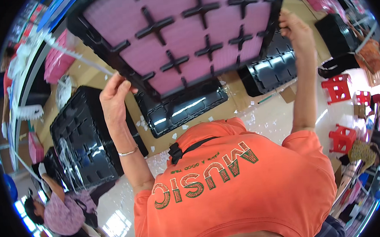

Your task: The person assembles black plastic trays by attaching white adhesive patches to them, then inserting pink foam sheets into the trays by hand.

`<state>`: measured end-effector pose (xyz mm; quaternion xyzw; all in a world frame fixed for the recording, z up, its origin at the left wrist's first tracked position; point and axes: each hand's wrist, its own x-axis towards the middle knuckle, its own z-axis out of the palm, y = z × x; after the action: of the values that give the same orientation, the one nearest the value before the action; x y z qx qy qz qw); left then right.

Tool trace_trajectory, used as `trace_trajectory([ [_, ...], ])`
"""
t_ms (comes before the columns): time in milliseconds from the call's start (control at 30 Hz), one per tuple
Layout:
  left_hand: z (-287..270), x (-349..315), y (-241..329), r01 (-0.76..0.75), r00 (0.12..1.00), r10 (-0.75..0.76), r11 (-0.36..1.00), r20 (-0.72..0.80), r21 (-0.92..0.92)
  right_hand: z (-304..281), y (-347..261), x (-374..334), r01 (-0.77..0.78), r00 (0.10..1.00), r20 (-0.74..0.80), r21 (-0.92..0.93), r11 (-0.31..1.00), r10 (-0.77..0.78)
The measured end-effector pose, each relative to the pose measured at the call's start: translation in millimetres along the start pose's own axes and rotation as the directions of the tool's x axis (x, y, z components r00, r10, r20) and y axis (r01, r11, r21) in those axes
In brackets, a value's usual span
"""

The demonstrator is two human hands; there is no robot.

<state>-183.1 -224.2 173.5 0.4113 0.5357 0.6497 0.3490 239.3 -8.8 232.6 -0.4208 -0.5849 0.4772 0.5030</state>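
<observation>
Raised in front of me and tilted is a large black plastic tray with pink compartments split up by cross-shaped ribs. My left hand pinches its near left corner between thumb and fingers. At the right edge, my right hand grips the rim with bent fingers. Beneath the raised tray, another shiny black tray lies on the brown work surface, partly covered from view. A black tray stack sits to the right of it. The far end of the raised tray runs out of the picture.
Left of my arm stands a tall stack of black trays. Pink bundles lie farther left, near a pale bar. Small white scraps litter the surface and floor. A co-worker is at lower left; red stools stand right.
</observation>
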Motion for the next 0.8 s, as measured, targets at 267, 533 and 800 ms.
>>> trace_trajectory([
  [267, 171.4, 36.7, 15.5, -0.911, 0.373, 0.648, 0.393, 0.664, 0.128, -188.5, -30.4, -20.8, -0.136, 0.978, -0.095, 0.392, 0.910, 0.187],
  [533, 248.7, 57.2, -121.1, -0.977, 0.167, 0.521, 0.200, 0.837, 0.071, -287.2, 139.4, -55.5, -0.499, 0.716, -0.590, -0.058, 0.865, 0.373],
  [800, 274.9, 73.7, -149.8, -0.970, 0.244, 0.588, 0.134, 0.771, 0.205, -311.0, 210.0, -32.3, -0.616, 0.656, -0.695, -0.266, 0.741, 0.296],
])
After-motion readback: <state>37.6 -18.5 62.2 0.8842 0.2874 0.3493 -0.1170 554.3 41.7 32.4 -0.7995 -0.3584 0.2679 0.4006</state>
